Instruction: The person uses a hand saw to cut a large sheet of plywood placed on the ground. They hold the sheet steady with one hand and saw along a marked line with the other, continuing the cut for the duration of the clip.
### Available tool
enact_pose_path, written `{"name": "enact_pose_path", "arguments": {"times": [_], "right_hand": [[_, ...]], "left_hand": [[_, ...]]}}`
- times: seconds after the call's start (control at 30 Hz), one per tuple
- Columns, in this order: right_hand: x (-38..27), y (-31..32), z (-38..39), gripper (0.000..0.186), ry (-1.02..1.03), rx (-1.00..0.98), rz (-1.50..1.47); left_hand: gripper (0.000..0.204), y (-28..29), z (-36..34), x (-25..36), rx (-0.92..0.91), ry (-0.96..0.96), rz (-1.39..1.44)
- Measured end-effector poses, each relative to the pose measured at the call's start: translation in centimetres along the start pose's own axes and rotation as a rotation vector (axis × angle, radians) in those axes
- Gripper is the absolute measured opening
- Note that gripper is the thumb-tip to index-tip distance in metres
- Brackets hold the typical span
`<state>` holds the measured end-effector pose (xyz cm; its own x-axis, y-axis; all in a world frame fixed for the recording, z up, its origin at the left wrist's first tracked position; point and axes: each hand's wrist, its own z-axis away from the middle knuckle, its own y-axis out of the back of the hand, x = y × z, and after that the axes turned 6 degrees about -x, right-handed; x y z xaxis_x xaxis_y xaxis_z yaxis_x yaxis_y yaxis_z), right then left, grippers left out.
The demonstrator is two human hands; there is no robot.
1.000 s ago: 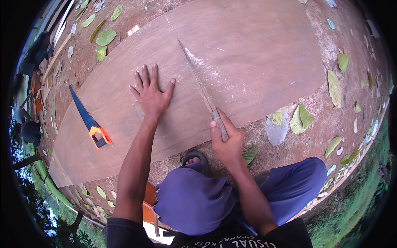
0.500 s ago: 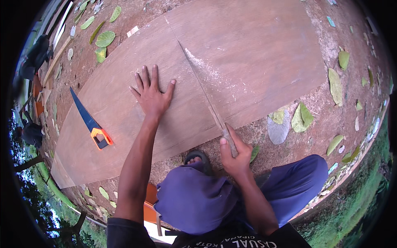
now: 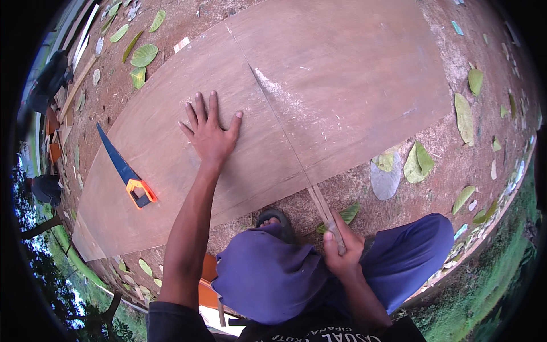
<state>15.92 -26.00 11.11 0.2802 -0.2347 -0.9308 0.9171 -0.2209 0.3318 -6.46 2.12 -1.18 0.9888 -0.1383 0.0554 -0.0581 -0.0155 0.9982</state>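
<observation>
On the board (image 3: 364, 74), left grip (image 3: 212, 138) splays flat; right grip (image 3: 346, 249) clasps handle (image 3: 323, 209).

Matt wooden sheet (image 3: 353, 74) bears powdery sawdust (image 3: 270, 85) | held saw (image 3: 322, 206) looks dull, rough | second saw (image 3: 126, 172) pairs metal blade (image 3: 115, 157), plastic handle (image 3: 149, 192) | trousers (image 3: 268, 273), matt cloth

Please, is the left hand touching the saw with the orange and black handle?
Apart. The head view shows it: a bare strip of the brown board lies between the left hand and the orange-handled saw.
</observation>
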Motion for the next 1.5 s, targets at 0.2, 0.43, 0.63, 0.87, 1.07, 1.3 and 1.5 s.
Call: {"name": "enact_pose_path", "arguments": {"times": [0.2,0.43,0.63,0.87,1.07,1.3,1.5], "right_hand": [[-1.7,-2.6,-5.1,0.046,-0.130,-0.026,-0.100],[-1.0,0.4,0.3,0.046,-0.070,-0.044,-0.030],[-1.4,-2.9,-6.3,0.045,-0.150,-0.058,-0.102],[-0.5,-0.2,-0.6,0.045,-0.069,-0.037,-0.060],[-0.8,-2.3,-4.7,0.043,-0.138,-0.002,-0.105],[-0.4,-0.9,-1.7,0.044,-0.067,-0.015,-0.087],[-0.8,-2.3,-5.5,0.046,-0.111,-0.009,-0.069]], "left_hand": [[0.085,0.1,0.0,0.5,-0.009,-0.001,0.012],[0.086,0.2,-0.1,0.1,-0.017,0.007,-0.003],[0.085,0.4,-0.2,0.5,-0.007,-0.001,0.007],[0.083,0.3,-0.1,-0.1,0.015,-0.006,0.012],[0.083,0.4,0.0,0.6,0.011,-0.015,0.009],[0.085,0.1,-0.1,-0.2,0.011,0.002,0.009],[0.082,0.8,-0.2,0.7,0.001,-0.005,0.022]]}}
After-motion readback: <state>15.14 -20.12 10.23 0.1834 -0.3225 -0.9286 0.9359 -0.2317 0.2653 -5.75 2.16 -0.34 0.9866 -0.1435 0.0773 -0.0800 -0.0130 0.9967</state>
